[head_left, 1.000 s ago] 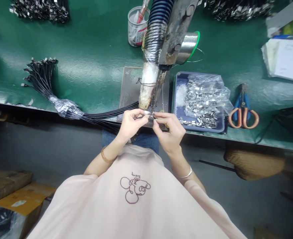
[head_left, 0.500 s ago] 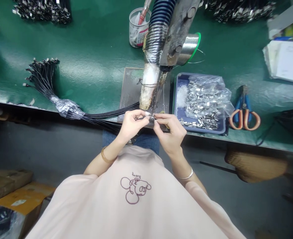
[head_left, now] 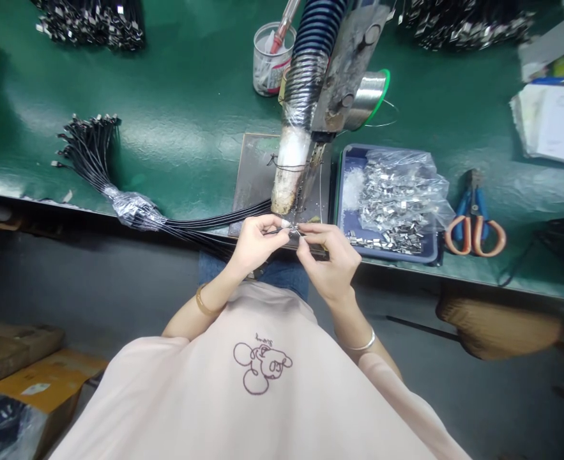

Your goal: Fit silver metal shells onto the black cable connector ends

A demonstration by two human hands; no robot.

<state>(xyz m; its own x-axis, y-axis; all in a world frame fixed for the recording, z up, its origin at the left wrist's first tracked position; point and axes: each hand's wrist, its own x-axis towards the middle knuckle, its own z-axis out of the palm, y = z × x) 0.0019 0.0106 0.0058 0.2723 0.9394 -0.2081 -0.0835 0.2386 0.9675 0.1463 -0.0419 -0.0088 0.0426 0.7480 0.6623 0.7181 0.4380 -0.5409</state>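
My left hand (head_left: 257, 248) pinches a thin black cable between thumb and forefinger, just below the nozzle of the hose. Facing it, my right hand (head_left: 332, 259) has thumb and forefinger closed at the cable's tip, on a small shiny piece too tiny to name. The fingertips of both hands almost meet. From the left, a bundle of black cables (head_left: 200, 225), wrapped in clear plastic (head_left: 138, 209), runs along the table edge to my left hand. Under the nozzle lies a grey plate (head_left: 253, 166), partly hidden by the hose and my fingers.
A taped extraction hose (head_left: 294, 153) and metal bracket hang over the work spot. To the right are a blue tray (head_left: 418, 257) of small metal shells and pliers (head_left: 474, 214). Behind stand a solder spool (head_left: 370, 99) and a clear cup (head_left: 265, 70). More cable bundles (head_left: 90, 25) lie farther back.
The whole view has shifted slightly, so the table things sit a little lower and farther right. Both hands keep pinching at the same spot, with a small shift of the right fingers.
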